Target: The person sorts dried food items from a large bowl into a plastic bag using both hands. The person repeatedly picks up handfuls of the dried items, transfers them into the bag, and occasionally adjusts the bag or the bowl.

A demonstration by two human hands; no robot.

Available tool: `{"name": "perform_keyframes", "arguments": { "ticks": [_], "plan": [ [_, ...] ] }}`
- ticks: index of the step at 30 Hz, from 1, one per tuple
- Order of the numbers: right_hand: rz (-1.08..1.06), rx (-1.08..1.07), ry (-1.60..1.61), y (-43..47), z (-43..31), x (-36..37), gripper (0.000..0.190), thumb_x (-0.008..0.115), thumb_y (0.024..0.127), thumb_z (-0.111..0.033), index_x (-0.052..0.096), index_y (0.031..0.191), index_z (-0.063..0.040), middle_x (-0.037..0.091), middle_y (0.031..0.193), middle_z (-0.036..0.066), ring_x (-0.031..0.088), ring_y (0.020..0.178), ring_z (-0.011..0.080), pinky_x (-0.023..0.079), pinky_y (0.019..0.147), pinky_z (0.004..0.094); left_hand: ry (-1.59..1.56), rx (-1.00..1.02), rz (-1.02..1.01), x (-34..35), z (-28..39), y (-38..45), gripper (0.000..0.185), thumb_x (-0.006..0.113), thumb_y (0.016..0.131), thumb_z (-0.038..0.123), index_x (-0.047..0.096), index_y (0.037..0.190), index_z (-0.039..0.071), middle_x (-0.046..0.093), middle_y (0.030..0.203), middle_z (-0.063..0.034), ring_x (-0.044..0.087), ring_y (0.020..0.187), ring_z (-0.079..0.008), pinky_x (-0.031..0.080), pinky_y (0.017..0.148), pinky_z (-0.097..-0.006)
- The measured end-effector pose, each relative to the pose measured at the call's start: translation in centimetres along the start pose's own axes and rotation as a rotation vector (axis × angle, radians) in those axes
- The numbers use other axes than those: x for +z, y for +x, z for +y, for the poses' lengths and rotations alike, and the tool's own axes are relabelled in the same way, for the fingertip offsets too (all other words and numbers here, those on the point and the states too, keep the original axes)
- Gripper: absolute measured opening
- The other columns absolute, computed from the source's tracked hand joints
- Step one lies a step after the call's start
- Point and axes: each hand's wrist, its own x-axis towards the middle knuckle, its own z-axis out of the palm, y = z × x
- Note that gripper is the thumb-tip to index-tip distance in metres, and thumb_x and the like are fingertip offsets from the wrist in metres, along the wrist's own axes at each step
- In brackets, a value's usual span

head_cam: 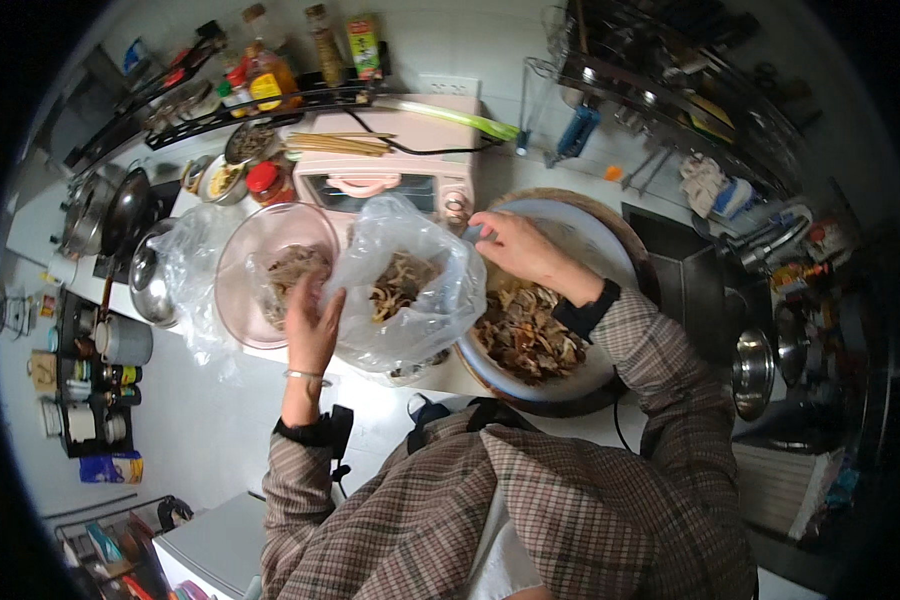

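A clear plastic bag (450, 277) stands with its mouth open, holding brownish sliced food (405, 281). My left hand (313, 326) is at the bag's left edge, thumb and fingers apart, partly over a pink translucent bowl (232, 300). Inside that bowl lies pale, greyish sliced food (300, 262), partly in clear plastic. My right hand (525, 251) hovers to the right of the bag, over the far side of a large white basin (600, 240). Its thumb and fingertips are close together; whether anything thin is between them is unclear. Brown food pieces (529, 337) fill the basin's near part.
Behind the bag stands a pink toaster oven (390, 165), with chopsticks (341, 142) and a green leek-like stalk (450, 116) on top. A red-lidded jar (268, 182), a crumpled plastic bag (202, 277) and a metal bowl (150, 274) lie left. At right is a sink (675, 285).
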Motion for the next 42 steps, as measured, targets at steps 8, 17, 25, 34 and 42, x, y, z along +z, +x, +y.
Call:
{"name": "perform_keyframes", "arguments": {
  "ticks": [8, 17, 25, 34, 42],
  "plan": [
    [-0.228, 0.244, -0.293, -10.1, 8.0, -6.0, 0.022, 0.052, 0.089, -0.018, 0.065, 0.101, -0.005, 0.064, 0.091, 0.019, 0.061, 0.084, 0.0345, 0.048, 0.075, 0.0422, -0.039, 0.379, -0.653, 9.5, 8.1, -6.8, 0.026, 0.059, 0.082, 0.006, 0.059, 0.108, 0.003, 0.057, 0.107, -0.0186, 0.06, 0.093, -0.0361, 0.048, 0.079, -0.042],
    [-0.59, 0.309, -0.566, -9.8, 9.4, 0.5, 0.037, 0.047, 0.088, -0.017, 0.053, 0.12, 0.0, 0.056, 0.116, 0.023, 0.053, 0.108, 0.0417, 0.046, 0.087, 0.0472, 0.954, 0.101, -0.904, 28.7, 1.9, -0.9, 0.049, 0.055, 0.087, 0.028, 0.047, 0.131, 0.01, 0.044, 0.139, -0.0135, 0.045, 0.125, -0.0339, 0.036, 0.099, -0.0556],
    [-0.513, 0.144, -0.235, -12.4, 12.1, -3.6, 0.028, 0.054, 0.086, -0.019, 0.062, 0.106, -0.001, 0.062, 0.101, 0.019, 0.059, 0.097, 0.0361, 0.047, 0.083, 0.0436, 0.912, 0.824, -1.324, 25.0, 2.1, 0.2, 0.04, 0.052, 0.089, 0.037, 0.06, 0.115, 0.007, 0.061, 0.117, -0.0115, 0.054, 0.113, -0.0328, 0.041, 0.095, -0.0442],
    [-0.765, 0.893, 0.07, -13.4, 9.3, 0.6, 0.059, 0.038, 0.097, -0.038, 0.025, 0.142, -0.002, 0.044, 0.135, 0.023, 0.052, 0.116, 0.0359, 0.044, 0.094, 0.0447, 0.624, 0.229, -1.438, 27.7, -6.2, -2.5, 0.037, 0.058, 0.084, 0.023, 0.06, 0.114, 0.002, 0.055, 0.122, -0.0221, 0.059, 0.103, -0.0378, 0.047, 0.088, -0.0452],
    [-0.466, 1.079, 0.807, -13.5, 7.0, 3.6, 0.064, 0.045, 0.094, -0.042, 0.025, 0.145, -0.01, 0.026, 0.151, 0.009, 0.024, 0.139, 0.025, 0.021, 0.112, 0.0453, -0.369, -0.903, -0.861, 27.5, -1.2, -6.9, 0.039, 0.048, 0.093, 0.025, 0.046, 0.129, 0.011, 0.055, 0.123, -0.016, 0.057, 0.105, -0.0307, 0.049, 0.087, -0.0416]
  ]
}}
